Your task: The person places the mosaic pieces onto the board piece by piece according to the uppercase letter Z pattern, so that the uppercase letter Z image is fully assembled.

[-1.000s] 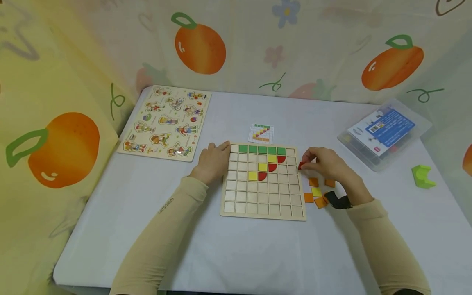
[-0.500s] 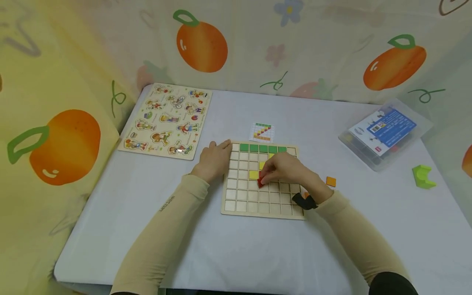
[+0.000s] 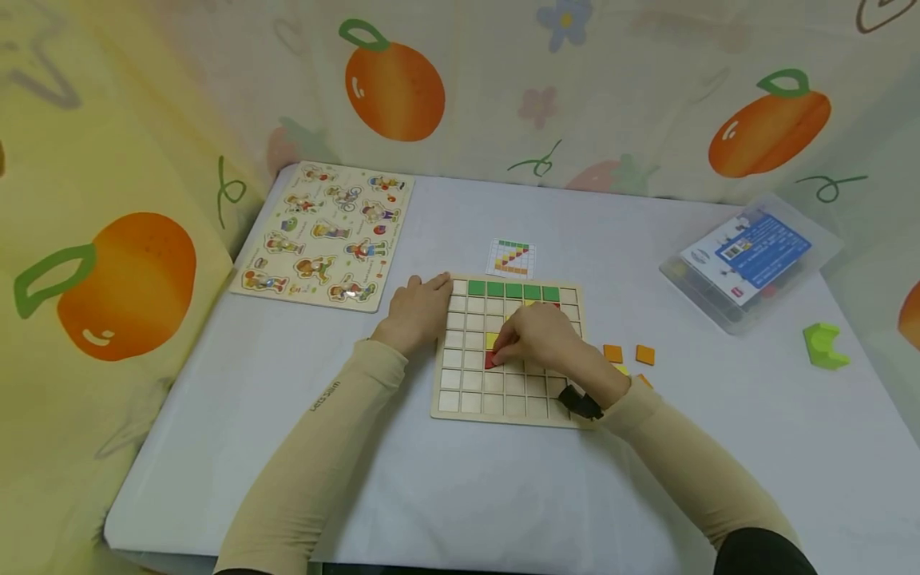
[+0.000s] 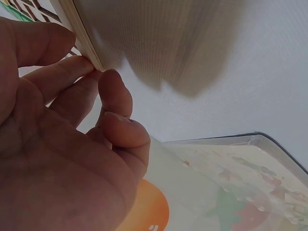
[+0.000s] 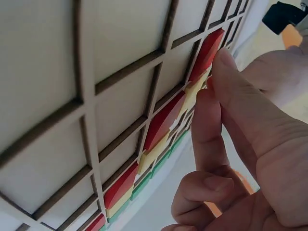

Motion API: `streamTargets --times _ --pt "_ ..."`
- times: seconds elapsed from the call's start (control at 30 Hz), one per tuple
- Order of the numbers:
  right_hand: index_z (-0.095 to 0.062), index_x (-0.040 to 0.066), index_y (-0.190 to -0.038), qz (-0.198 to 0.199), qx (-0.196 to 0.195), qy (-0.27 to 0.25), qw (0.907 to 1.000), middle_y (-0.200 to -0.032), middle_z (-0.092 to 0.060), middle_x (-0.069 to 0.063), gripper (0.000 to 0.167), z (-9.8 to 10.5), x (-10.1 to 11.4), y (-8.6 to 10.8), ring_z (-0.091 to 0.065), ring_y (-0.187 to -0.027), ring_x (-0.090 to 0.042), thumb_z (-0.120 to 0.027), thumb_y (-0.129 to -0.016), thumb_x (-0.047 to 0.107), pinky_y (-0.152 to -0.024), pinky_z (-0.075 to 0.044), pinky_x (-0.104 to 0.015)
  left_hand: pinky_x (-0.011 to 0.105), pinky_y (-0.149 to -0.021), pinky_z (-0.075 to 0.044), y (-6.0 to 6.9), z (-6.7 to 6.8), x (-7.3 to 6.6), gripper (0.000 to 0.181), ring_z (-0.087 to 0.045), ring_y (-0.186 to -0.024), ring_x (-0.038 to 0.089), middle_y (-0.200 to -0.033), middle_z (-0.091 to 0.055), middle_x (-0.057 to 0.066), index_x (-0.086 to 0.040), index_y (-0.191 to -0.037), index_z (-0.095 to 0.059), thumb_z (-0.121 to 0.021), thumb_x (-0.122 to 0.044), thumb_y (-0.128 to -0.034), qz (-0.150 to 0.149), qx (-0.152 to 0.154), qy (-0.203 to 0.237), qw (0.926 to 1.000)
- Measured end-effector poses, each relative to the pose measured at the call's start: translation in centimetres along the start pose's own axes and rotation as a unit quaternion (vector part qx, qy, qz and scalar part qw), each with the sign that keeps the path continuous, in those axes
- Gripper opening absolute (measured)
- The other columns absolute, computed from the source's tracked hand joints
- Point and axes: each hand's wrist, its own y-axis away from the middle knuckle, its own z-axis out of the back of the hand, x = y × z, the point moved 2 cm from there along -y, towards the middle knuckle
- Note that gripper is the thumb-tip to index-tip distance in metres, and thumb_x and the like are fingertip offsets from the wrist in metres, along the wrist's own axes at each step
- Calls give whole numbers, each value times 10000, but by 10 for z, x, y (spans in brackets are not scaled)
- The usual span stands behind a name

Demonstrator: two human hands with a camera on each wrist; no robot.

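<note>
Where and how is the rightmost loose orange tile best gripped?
Probably by two opposite edges, pinched from above and its right: the orange tile is a thin square lying flat on the white table, apart from the other loose tiles, none on its right.

"How does the right hand [image 3: 535, 339] differ from a second ago?"
"It's over the board [image 3: 470, 380] now, instead of beside its right edge, and the red piece [image 3: 490, 360] is there too, at the square just below the lowest yellow tile [image 3: 492, 339]."
"And from half a second ago?"
"The piece is further left; an orange tile [image 3: 612, 353] and a loose yellow tile [image 3: 620, 369] show again."
</note>
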Motion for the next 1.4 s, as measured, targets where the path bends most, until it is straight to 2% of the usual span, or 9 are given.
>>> streamTargets --times 0.23,0.4,0.57,0.7,0.8,0.97,1.1,1.27,1.4 --pt "-856 172 -889 -59 43 -122 9999 -869 -816 28 138 -4 1 1 -677 -857 -124 -865 -822 293 -707 -490 -230 467 -980 -503 -1 -1 -2 541 -499 -1335 369 -1713 -322 34 -107 -1598 -389 -414 -110 -1058 10 40 -16 10000" --pt "-859 169 -915 56 198 -441 9988 -901 -826 24 128 0 -2 5 -690 -862 -102 -853 -840 273 -700 -488 -216 462 -967 -507 -2 -2 -3 539 -511 -1311 366 -1712 -326 31 -107 -1595 -395 -413 -103 -1057 -13 39 -25 10000" --pt "-860 160 -931 130 58 -575 9982 -965 -828 -10 127 8 -15 12 -690 -856 -127 -843 -850 256 -712 -487 -232 465 -966 -506 -2 -4 -2 543 -517 -1294 368 -1713 -322 31 -107 -1597 -391 -412 -103 -1054 -37 61 -27 10000" --pt "-854 130 -974 -185 -39 -728 9972 -1021 -822 -71 160 13 -37 21 -708 -935 -197 -831 -870 250 -743 -495 -254 471 -973 -506 -3 -4 -1 565 -515 -1294 372 -1718 -311 28 -110 -1606 -373 -430 -108 -1045 -23 72 -79 9999" --pt "-846 104 -1005 -479 -86 -825 9954 -1068 -813 -120 179 18 -56 31 -679 -981 -236 -816 -886 235 -754 -448 -258 468 -975 -501 -2 -3 0 570 -513 -1287 370 -1720 -306 28 -111 -1610 -363 -429 -118 -1044 -11 70 -104 9999" --pt "-842 90 -1016 -1081 -122 -945 9896 -1125 -791 -180 192 22 -85 52 -572 -875 -231 -814 -888 230 -672 -368 -247 465 -972 -491 -1 -1 0 565 -511 -1280 366 -1720 -304 31 -113 -1613 -357 -400 -119 -1050 -12 68 -69 10000" --pt "-838 94 -1036 -1459 -66 -1008 9841 -1132 -784 -195 204 23 -102 69 -586 -901 -260 -799 -902 243 -704 -398 -256 469 -976 -485 -1 -1 1 563 -508 -1281 366 -1721 -302 28 -116 -1614 -358 -391 -117 -1051 13 72 -31 10000" --pt "-842 90 -1006 -1599 -67 -960 9824 -1094 -799 -178 190 26 -117 85 -656 -1032 -311 -803 -896 240 -795 -452 -275 462 -967 -481 -2 -3 1 557 -508 -1270 359 -1725 -294 24 -118 -1616 -353 -368 -126 -1059 42 103 -15 9999" --pt "-840 80 -968 -1590 101 -998 9822 -1022 -813 -144 187 28 -123 94 -664 -963 -265 -843 -851 226 -763 -473 -271 471 -975 -490 -2 -2 0 553 -513 -1289 365 -1724 -296 18 -120 -1614 -358 -367 -131 -1061 31 100 -96 9999"
